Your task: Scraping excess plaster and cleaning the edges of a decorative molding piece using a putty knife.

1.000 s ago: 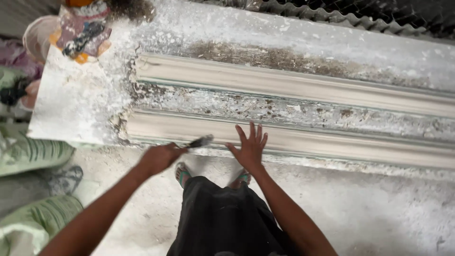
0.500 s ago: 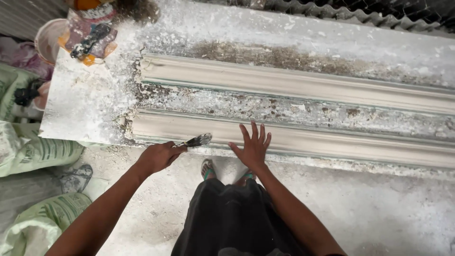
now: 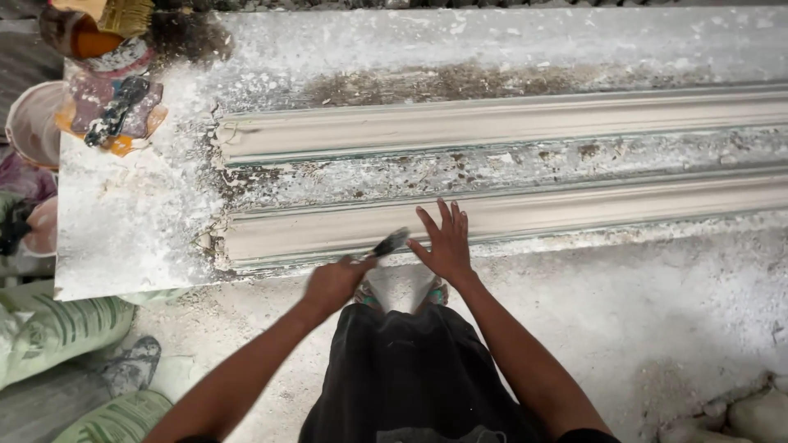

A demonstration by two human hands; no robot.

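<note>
At the far left of the surface (image 3: 123, 238) we keep a pile of paint-smeared pots (image 3: 107, 107), out of the way of the work. Our left hand (image 3: 332, 283) is closed around a small brush (image 3: 387, 244), its tip meeting the lower edge of the near plaster moulding (image 3: 574, 212), which lies lengthwise beside a second moulding (image 3: 492, 123). Our right hand (image 3: 443, 242) lies open and flat, fingers spread on the near moulding, seemingly to steady it beside the brush.
</note>
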